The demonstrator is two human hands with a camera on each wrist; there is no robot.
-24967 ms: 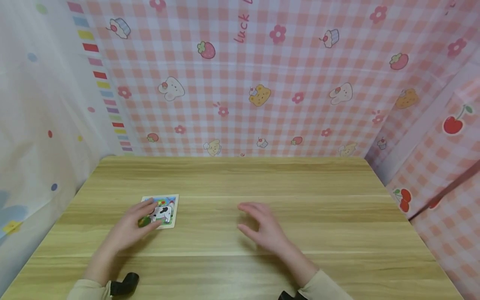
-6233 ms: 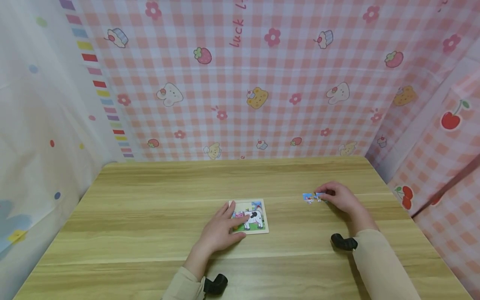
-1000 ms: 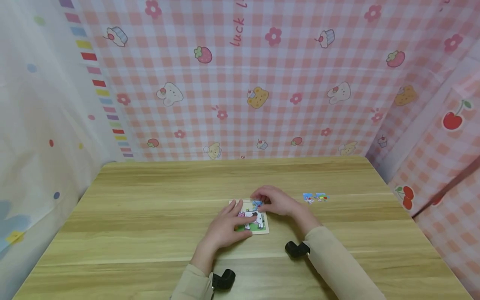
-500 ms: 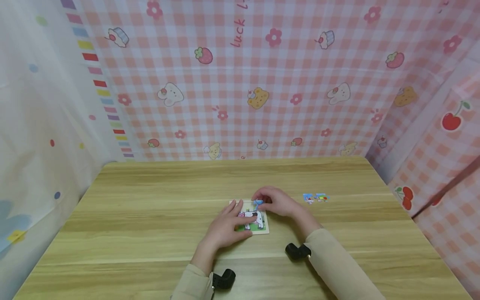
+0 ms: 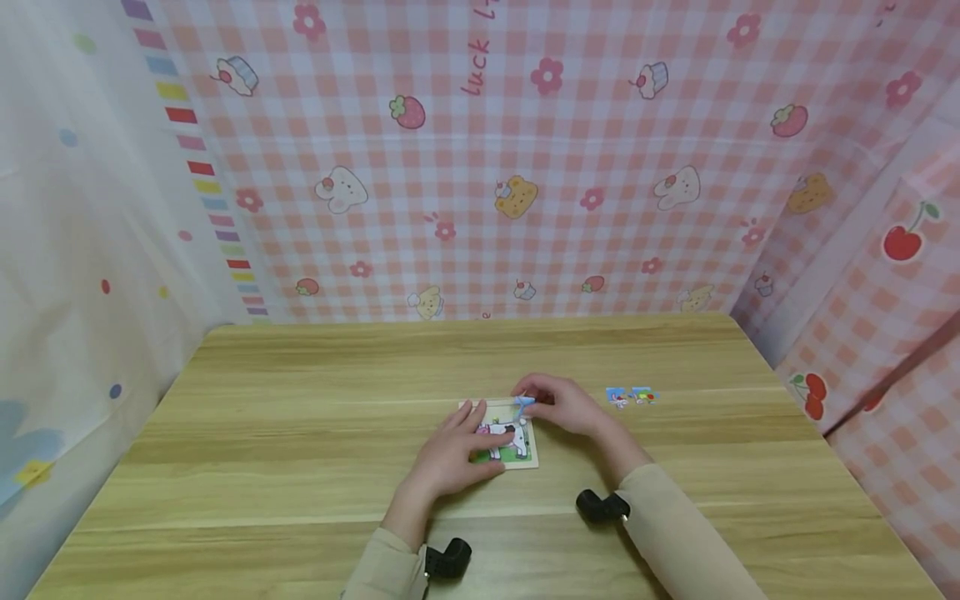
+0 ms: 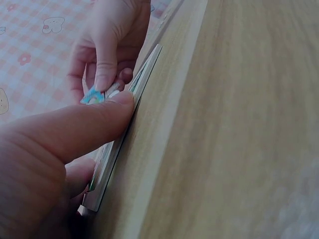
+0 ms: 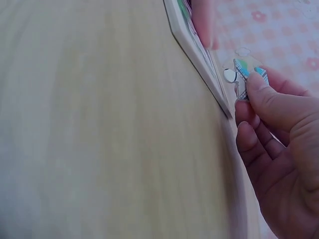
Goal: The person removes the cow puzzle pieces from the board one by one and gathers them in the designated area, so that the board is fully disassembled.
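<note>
A small square jigsaw puzzle board [image 5: 492, 412] with a cow picture lies on the wooden table. Its upper part shows bare cream backing. My left hand [image 5: 441, 457] rests across its left side, fingers fairly straight over the picture and thumb on the near edge; the left wrist view shows that thumb [image 6: 99, 122] pressing the rim. My right hand [image 5: 564, 404] pinches a blue puzzle piece [image 5: 523, 406] between thumb and fingers, just above the board's upper right corner. In the right wrist view the piece [image 7: 244, 77] is tilted and clear of the board.
Two loose puzzle pieces, one blue and white [image 5: 617, 397] and one blue with yellow and green [image 5: 643, 396], lie side by side on the table [image 5: 337, 467] right of the board. A pink checked curtain [image 5: 450, 167] hangs behind the table.
The right hand has lifted the blue puzzle piece from the board's upper right corner and shifted slightly right with it. Earlier it set a piece down at right. The left hand stays put lately.
</note>
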